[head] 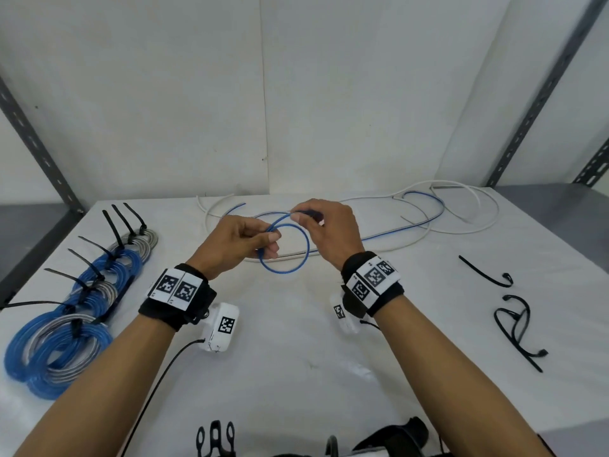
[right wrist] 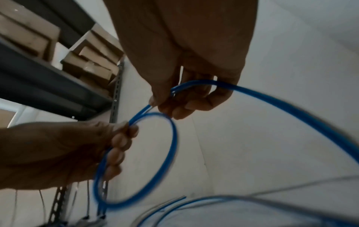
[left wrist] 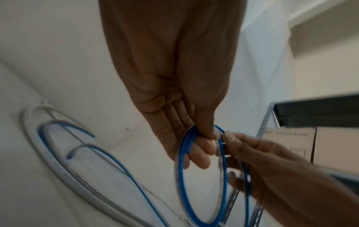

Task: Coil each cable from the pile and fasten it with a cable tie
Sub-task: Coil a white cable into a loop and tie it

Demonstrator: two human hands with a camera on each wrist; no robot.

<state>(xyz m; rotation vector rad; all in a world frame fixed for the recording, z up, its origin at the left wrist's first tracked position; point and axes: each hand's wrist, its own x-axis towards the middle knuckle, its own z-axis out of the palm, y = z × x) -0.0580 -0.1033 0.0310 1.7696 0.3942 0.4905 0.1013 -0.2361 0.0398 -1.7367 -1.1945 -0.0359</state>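
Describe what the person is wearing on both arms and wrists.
Both forearms are bare, with no sleeves. Each wrist carries a black strap: the left wrist strap and the right wrist strap each bear white panels printed with black square fiducial markers. A white camera block with its own marker hangs under each wrist, the left one trailing a thin black cable. The hands are bare, without gloves.
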